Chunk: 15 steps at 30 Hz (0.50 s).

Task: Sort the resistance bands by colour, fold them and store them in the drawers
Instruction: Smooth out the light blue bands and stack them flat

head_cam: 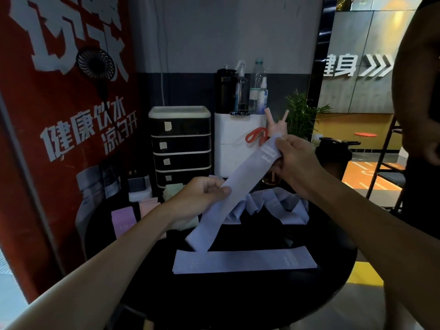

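I hold a pale lilac resistance band [240, 184] slanted above the round black table [238, 296]. My right hand [295, 160] grips its upper end, and my left hand [202, 196] pinches it near the middle; its lower end hangs down to the table. Another lilac band [242, 260] lies flat in front. A loose heap of lilac bands [278, 206] sits behind it. Pink bands [125, 220] and pale green ones [172, 189] lie at the left. The black drawer unit [180, 146] stands at the back with all its drawers closed.
A white box [238, 144] beside the drawers carries bottles [258, 86] and a dark flask [226, 91], with an orange band [256, 136] hanging on it. A plant [301, 115] stands behind. Another person [419, 91] stands at the right. A red poster [59, 115] covers the left.
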Each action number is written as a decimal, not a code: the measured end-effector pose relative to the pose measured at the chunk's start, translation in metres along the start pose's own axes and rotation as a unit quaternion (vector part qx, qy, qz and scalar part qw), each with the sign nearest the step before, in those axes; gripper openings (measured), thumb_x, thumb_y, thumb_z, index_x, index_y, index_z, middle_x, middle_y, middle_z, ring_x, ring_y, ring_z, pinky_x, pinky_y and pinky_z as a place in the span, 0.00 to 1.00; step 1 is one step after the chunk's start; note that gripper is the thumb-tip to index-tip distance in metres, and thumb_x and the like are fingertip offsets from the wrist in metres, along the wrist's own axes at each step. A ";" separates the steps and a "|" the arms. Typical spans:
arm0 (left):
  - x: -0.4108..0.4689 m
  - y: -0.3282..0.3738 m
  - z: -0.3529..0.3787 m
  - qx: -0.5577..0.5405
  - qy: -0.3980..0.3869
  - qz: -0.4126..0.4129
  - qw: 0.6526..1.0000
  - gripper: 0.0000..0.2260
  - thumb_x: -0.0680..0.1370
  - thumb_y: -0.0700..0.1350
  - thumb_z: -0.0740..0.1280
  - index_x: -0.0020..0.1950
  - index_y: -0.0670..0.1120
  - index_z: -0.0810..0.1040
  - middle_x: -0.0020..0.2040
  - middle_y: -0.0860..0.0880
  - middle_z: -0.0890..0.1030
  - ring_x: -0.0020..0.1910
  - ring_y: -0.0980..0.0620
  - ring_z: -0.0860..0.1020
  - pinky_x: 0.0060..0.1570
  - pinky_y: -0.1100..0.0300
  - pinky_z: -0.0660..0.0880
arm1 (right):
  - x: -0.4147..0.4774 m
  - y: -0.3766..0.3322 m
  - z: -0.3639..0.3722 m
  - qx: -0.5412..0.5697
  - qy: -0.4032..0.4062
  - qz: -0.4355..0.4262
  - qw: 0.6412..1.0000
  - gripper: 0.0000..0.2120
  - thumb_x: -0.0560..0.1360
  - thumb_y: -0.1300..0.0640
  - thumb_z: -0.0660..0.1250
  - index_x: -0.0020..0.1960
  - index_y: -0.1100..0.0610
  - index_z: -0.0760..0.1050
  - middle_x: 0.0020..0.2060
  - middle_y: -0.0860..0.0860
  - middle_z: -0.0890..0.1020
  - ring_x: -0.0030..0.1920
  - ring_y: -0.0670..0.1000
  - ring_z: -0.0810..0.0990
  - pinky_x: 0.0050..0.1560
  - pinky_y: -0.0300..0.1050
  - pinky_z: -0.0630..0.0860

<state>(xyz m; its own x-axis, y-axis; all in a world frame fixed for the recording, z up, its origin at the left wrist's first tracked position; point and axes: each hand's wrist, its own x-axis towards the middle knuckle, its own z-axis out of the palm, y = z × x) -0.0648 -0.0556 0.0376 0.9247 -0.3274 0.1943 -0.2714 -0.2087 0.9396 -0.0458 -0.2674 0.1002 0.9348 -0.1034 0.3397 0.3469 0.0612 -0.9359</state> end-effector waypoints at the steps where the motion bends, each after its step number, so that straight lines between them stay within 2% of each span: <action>1: -0.001 -0.003 -0.002 -0.011 -0.011 -0.011 1.000 0.09 0.82 0.43 0.64 0.44 0.41 0.78 0.38 0.48 0.81 0.39 0.54 0.78 0.39 0.65 0.73 | 0.000 0.005 -0.004 -0.015 0.007 0.008 1.000 0.14 0.83 0.60 0.56 0.43 0.58 0.77 0.41 0.56 0.80 0.42 0.52 0.82 0.40 0.46 0.79; 3: -0.006 -0.008 -0.005 -0.028 -0.022 -0.029 0.999 0.08 0.81 0.41 0.65 0.51 0.38 0.80 0.46 0.42 0.82 0.46 0.48 0.80 0.47 0.60 0.76 | 0.003 0.013 -0.009 -0.058 0.029 0.023 0.998 0.14 0.82 0.61 0.56 0.41 0.57 0.77 0.38 0.55 0.79 0.39 0.51 0.81 0.38 0.46 0.80; 6: -0.013 -0.019 -0.008 -0.047 -0.038 -0.056 0.997 0.09 0.80 0.40 0.66 0.57 0.37 0.80 0.52 0.41 0.84 0.50 0.48 0.81 0.55 0.56 0.76 | 0.003 0.022 -0.019 -0.112 0.068 0.047 0.990 0.17 0.81 0.63 0.55 0.36 0.61 0.75 0.34 0.57 0.76 0.36 0.54 0.78 0.35 0.43 0.79; 7: -0.016 -0.022 -0.010 -0.045 -0.045 -0.061 0.996 0.09 0.80 0.39 0.66 0.58 0.38 0.80 0.51 0.43 0.85 0.50 0.50 0.82 0.54 0.58 0.77 | -0.002 0.024 -0.023 -0.117 0.064 0.053 0.990 0.17 0.81 0.64 0.55 0.37 0.64 0.75 0.35 0.60 0.76 0.38 0.57 0.79 0.37 0.46 0.80; 9: -0.025 -0.026 -0.016 -0.023 -0.058 -0.071 0.996 0.09 0.80 0.38 0.66 0.58 0.38 0.80 0.48 0.46 0.85 0.46 0.54 0.82 0.47 0.64 0.78 | -0.014 0.032 -0.036 -0.128 0.036 0.052 0.990 0.16 0.82 0.63 0.55 0.42 0.68 0.75 0.43 0.69 0.78 0.45 0.66 0.81 0.47 0.58 0.82; 10: -0.029 -0.030 -0.021 -0.014 -0.065 -0.080 0.995 0.09 0.80 0.39 0.66 0.59 0.38 0.80 0.49 0.44 0.85 0.47 0.52 0.83 0.48 0.63 0.78 | -0.019 0.039 -0.044 -0.135 0.030 0.050 0.989 0.16 0.82 0.61 0.56 0.44 0.69 0.76 0.47 0.70 0.78 0.47 0.68 0.80 0.50 0.61 0.81; 13: -0.039 -0.044 -0.038 -0.003 -0.084 -0.108 0.991 0.14 0.78 0.44 0.71 0.62 0.41 0.79 0.58 0.37 0.82 0.59 0.40 0.81 0.62 0.49 0.75 | -0.033 0.060 -0.065 -0.176 0.035 0.023 0.984 0.16 0.82 0.56 0.61 0.47 0.70 0.76 0.46 0.71 0.77 0.41 0.64 0.78 0.47 0.59 0.79; 15: -0.046 -0.050 -0.046 0.004 -0.081 -0.120 0.989 0.18 0.74 0.49 0.75 0.60 0.42 0.80 0.57 0.39 0.83 0.58 0.42 0.81 0.58 0.53 0.78 | -0.041 0.074 -0.073 -0.231 0.040 0.011 0.972 0.14 0.81 0.57 0.62 0.43 0.66 0.78 0.39 0.67 0.77 0.36 0.57 0.75 0.40 0.53 0.75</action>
<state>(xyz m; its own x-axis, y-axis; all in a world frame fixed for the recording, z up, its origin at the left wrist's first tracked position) -0.0818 0.0127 -0.0052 0.9079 -0.4110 -0.0825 -0.0520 -0.3057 0.9507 -0.0642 -0.3308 0.0105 0.9262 -0.1854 0.3282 0.2382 -0.3868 -0.8908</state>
